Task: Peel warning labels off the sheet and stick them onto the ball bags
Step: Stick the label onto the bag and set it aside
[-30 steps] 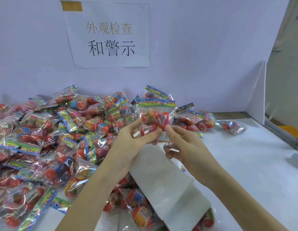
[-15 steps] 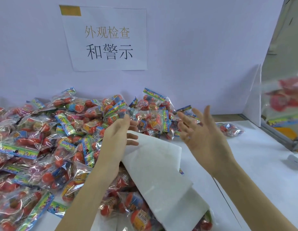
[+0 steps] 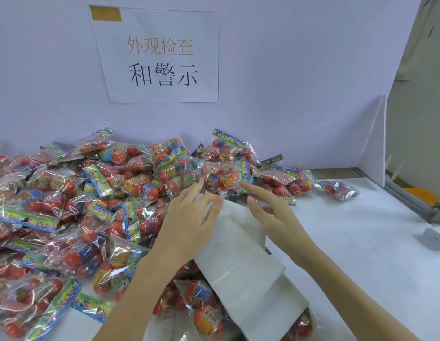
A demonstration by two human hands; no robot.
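Note:
A big heap of clear ball bags (image 3: 96, 207) with red balls and colourful header cards covers the left and back of the white table. The white label sheet (image 3: 238, 262) lies in front of me, partly on top of the bags. My left hand (image 3: 189, 225) rests over the sheet's top edge, its straight fingers touching one ball bag (image 3: 221, 177) at the heap's near side. My right hand (image 3: 273, 215) is just right of it, with the index fingertip at that bag's lower right corner. Neither hand grips anything.
A printed paper sign (image 3: 162, 57) hangs on the back wall. One stray ball bag (image 3: 342, 190) lies at the back right. A white partition board (image 3: 376, 143) stands at the table's right end, and a small white object (image 3: 432, 238) sits at the right edge.
One second ago both hands held a bag up. It then flew off to the right and the hands opened. Now both have come down to a bag on the heap.

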